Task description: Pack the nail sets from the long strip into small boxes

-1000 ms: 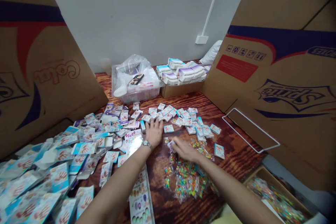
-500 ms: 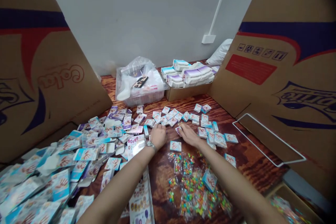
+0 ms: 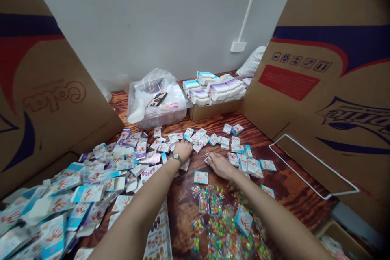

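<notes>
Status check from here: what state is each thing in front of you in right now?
left hand, curled down on the scattered cards
right hand, fingertips at a small card
wristwatch, worn on the left wrist
plastic tub, holding a crumpled clear bag
cardboard box, filled with stacked packets
clear bags of colourful pieces, lying loose in a heap

Left hand (image 3: 183, 150) down among small teal-and-white printed cards (image 3: 198, 146) strewn over a stained wooden table (image 3: 292, 183), wristwatch (image 3: 176, 157) on the wrist; right hand (image 3: 219, 165) just beside it, fingertips (image 3: 212, 159) touching a card. Below, clear packets of small colourful pieces (image 3: 213, 221). Farther back, a plastic bin (image 3: 158, 120) holding loose film, white-and-purple packs (image 3: 219, 87) stacked in a cardboard box (image 3: 213, 109). At right, a Sprite carton (image 3: 304, 89) with a white wire frame (image 3: 319, 162) against it
</notes>
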### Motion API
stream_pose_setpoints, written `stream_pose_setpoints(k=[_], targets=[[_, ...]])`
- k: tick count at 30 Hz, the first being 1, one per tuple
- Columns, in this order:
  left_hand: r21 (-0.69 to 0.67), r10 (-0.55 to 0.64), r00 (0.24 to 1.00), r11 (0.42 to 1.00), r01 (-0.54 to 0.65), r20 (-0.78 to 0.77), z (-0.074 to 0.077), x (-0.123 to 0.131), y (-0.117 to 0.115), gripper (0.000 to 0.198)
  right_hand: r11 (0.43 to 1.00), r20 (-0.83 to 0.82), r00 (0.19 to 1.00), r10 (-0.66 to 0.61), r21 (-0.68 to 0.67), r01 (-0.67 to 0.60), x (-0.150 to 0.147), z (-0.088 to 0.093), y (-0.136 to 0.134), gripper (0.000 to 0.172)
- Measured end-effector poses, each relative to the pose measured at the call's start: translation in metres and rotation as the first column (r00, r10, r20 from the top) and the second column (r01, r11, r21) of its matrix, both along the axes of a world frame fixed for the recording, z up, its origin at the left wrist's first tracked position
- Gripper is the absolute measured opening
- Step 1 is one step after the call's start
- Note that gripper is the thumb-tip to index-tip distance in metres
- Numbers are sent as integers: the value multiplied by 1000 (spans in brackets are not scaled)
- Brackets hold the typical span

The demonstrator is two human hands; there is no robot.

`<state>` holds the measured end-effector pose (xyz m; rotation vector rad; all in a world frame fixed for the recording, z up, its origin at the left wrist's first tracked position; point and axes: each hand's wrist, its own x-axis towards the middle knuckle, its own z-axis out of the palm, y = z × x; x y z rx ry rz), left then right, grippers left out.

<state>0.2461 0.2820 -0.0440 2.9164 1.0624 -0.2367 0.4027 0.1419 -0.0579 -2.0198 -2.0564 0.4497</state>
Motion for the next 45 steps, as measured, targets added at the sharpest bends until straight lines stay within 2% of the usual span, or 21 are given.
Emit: stream_pose_setpoints(k=[5, 7, 9, 11, 14, 16, 19, 23, 25, 28, 30, 31, 33, 35, 38, 39, 41, 43, 45], targets=[[29, -70, 998, 997, 70, 0, 28, -2, -16, 34, 997, 2, 1000, -9, -74, 9, -12, 18, -35, 18], [42, -97, 995, 995, 96, 22, 41, -16, -35, 32, 994, -13, 1000, 10, -107, -12, -23, 26, -53, 17], [39, -144, 988, 989, 142, 57, 50, -37, -64, 22, 990, -38, 998, 40, -133, -45, -39, 32, -71, 17], [0, -186, 980, 982, 187, 67, 51, -60, -101, 20, 985, -69, 995, 73, -151, -82, -58, 34, -87, 18], [-92, -213, 976, 972, 217, 52, 42, -91, -157, 17, 975, -123, 984, 126, -168, -145, -86, 37, -106, 16], [-144, -207, 977, 967, 212, 50, 35, -107, -185, 16, 968, -158, 975, 156, -171, -183, -97, 41, -115, 14], [-176, -159, 984, 970, 171, 78, 38, -133, -207, 18, 974, -183, 971, 151, -138, -177, -96, 52, -124, 16], [-138, -3, 989, 990, 24, 151, 57, -181, -215, 28, 990, -165, 980, 113, -67, -125, -85, 63, -127, 18], [-168, 120, 955, 983, -76, 269, 63, -206, -220, 30, 988, -156, 979, 132, -56, -142, -87, 60, -122, 17], [-217, 184, 907, 970, -106, 378, 66, -230, -234, 29, 984, -144, 976, 162, -53, -171, -99, 49, -100, 15], [-236, 136, 903, 971, -40, 407, 65, -230, -249, 28, 987, -131, 982, 140, -56, -148, -107, 42, -77, 14], [-249, 62, 912, 967, 45, 405, 65, -225, -258, 28, 991, -122, 986, 115, -61, -123, -108, 40, -66, 13], [-259, -175, 909, 923, 285, 378, 60, -206, -276, 29, 997, -105, 993, 53, -59, -59, -106, 39, -48, 13], [-197, -394, 839, 851, 487, 376, 50, -182, -294, 32, 999, -92, 996, -9, -54, 4, -99, 42, -42, 14], [-57, -626, 683, 720, 691, 377, 25, -149, -309, 34, 998, -94, 994, -50, -53, 45, -88, 52, -60, 16], [-45, -665, 657, 689, 723, 355, 17, -141, -310, 35, 997, -103, 994, -48, -58, 42, -86, 55, -71, 17], [-53, -663, 681, 703, 709, 313, 6, -134, -305, 36, 997, -129, 991, -31, -75, 21, -82, 58, -97, 21], [-55, -643, 703, 725, 687, 303, 4, -136, -294, 40, 995, -159, 987, -10, -95, -5, -77, 53, -119, 24], [-39, -606, 736, 763, 645, 301, 9, -144, -280, 44, 995, -179, 984, -13, -98, -4, -70, 46, -132, 25]])
